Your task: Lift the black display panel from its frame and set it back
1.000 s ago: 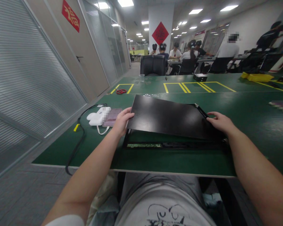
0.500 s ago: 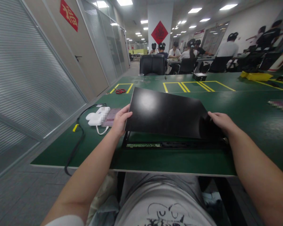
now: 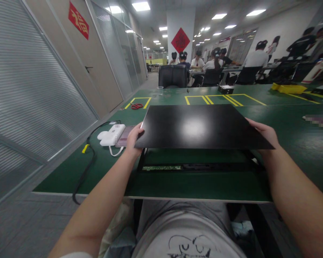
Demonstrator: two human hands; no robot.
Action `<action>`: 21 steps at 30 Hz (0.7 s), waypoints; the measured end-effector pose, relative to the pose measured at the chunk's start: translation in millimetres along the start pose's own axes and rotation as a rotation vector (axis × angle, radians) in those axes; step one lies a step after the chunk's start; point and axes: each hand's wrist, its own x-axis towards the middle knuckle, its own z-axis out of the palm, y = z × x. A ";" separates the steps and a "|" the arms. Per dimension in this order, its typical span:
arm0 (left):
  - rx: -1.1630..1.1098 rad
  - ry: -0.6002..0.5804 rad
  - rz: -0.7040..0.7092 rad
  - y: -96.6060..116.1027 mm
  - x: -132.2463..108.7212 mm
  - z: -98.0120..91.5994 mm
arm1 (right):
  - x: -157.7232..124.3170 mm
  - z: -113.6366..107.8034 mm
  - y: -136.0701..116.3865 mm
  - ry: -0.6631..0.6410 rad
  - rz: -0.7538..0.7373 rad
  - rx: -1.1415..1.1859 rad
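A thin black display panel (image 3: 193,127), glossy and reflecting a ceiling light, is held nearly level above the table between my two hands. My left hand (image 3: 136,139) is closed on its left edge, thumb on top. At the right edge, my right hand (image 3: 266,134) grips the panel, its lower fingers hidden beneath. Under the panel lies a black frame (image 3: 218,167) on the table, partly covered. A narrow green circuit board (image 3: 161,167) sits along the frame's near side.
The green table (image 3: 199,186) carries red scissors (image 3: 136,106), a white device (image 3: 113,135) with a cable, and a phone (image 3: 125,136) to the left. A black cord (image 3: 88,168) hangs over the edge. A yellow tray (image 3: 288,88) stands far right. Several people sit behind.
The right side of the panel has risen off the frame, and the panel has turned from tilted to nearly level. Both hands keep their hold on its edges.
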 end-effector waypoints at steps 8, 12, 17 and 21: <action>-0.021 -0.052 0.070 -7.4 2.1 -7.7 | -21.9 5.7 -15.9 -0.018 0.100 0.188; 0.045 -0.049 0.040 -10.7 2.2 -6.0 | -20.3 5.6 -17.5 -0.027 -0.036 0.132; 0.238 0.036 -0.024 -14.3 6.1 -7.4 | -20.3 5.7 -21.3 0.085 -0.041 0.230; 0.590 -0.014 0.134 -18.0 8.8 -13.1 | -11.1 6.0 -17.7 0.228 -0.078 0.307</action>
